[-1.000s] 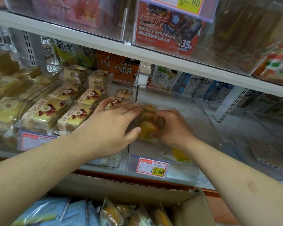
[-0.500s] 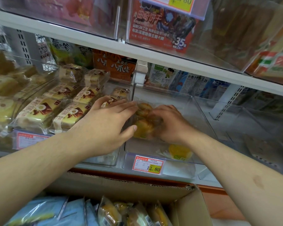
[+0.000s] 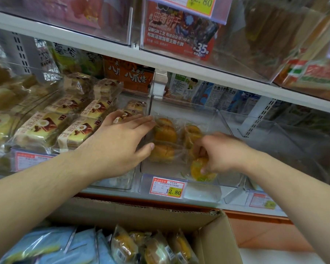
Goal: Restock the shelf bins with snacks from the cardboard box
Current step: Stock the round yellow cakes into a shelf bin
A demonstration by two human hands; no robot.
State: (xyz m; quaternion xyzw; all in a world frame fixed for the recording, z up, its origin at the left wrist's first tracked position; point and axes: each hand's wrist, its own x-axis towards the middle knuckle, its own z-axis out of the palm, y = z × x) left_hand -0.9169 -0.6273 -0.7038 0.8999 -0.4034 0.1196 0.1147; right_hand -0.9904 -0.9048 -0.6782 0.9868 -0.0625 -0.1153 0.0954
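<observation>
- since the earlier frame the two hands, then bunched together on one bread pack, have drawn apart: the right hand [image 3: 220,152] has slid toward the near end of the clear bin [image 3: 224,119], and two packs now show side by side.
- the left hand [image 3: 120,141] lies with fingers straight, its fingertips against the left bread pack [image 3: 164,141], which rests flat along the bin's left wall.
- the right hand, blurred by motion, looks curled over the right bread pack [image 3: 193,143] near a yellow-printed wrapper [image 3: 201,169] at the bin's front; the blur leaves it unclear whether it pinches anything.
- the step in hand appears to be arranging packs inside the bin above the 2.80 price tag [image 3: 168,187].
- below, the cardboard box [image 3: 213,237] holds more wrapped breads [image 3: 152,248] beside blue packets [image 3: 51,246].
- the next move likely calls for freeing both hands and reaching down for another bread, as the bin's rear lies bare.
</observation>
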